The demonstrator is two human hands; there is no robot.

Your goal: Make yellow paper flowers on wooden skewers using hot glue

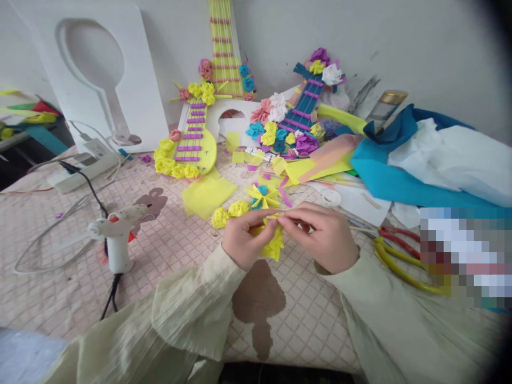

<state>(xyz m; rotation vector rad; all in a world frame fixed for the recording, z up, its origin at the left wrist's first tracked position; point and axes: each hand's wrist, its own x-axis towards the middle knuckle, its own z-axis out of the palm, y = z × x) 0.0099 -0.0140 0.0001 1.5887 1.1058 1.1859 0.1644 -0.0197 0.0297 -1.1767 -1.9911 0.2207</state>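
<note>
A crumpled yellow paper flower (274, 246) is held between my two hands, above the middle of the table. My left hand (248, 234) is closed round its left side, thumb and fingers pinching near the top. From the right, my right hand (320, 230) pinches at the same upper edge with thumb and forefinger. A thin pale piece shows between the fingertips, too small to name. Just beyond my left hand lie finished yellow paper flowers (239, 208). Behind the fingertips rests a yellow folded star shape (264, 198) with a blue flower at it.
At left a white glue gun (120, 237) stands by a power strip (86, 165) with loose cables. Flower-trimmed paper guitars (194, 136) lean at the back. Yellow sheets (208, 194), blue paper (396, 178), red-handled scissors (400, 238) and yellow-handled scissors (404, 269) surround the work spot.
</note>
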